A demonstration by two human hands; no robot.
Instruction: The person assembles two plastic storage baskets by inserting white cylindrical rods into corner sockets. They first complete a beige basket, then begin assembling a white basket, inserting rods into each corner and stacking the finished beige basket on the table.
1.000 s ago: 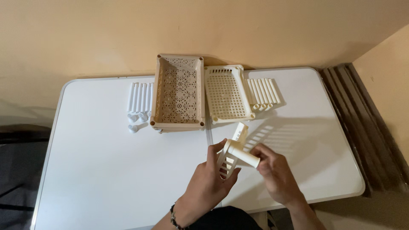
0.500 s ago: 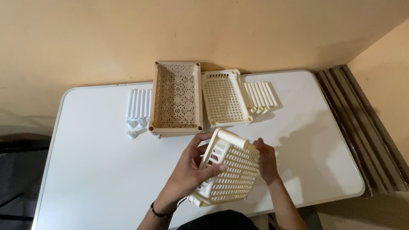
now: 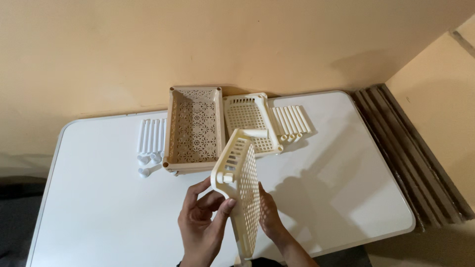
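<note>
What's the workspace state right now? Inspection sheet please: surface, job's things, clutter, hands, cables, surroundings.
Surface: white table, rounded corners, against the wall.
Job's things: cream perforated tray held on edge above the table.
Clutter: patterned basket stack; second perforated tray beside it; white tubes left and right of these.
Hands: left hand grips the tray's near edge; right hand supports it from behind.
Cables: nothing seen.
Surroundings: beige wall; folded slatted panels at the right.
</note>
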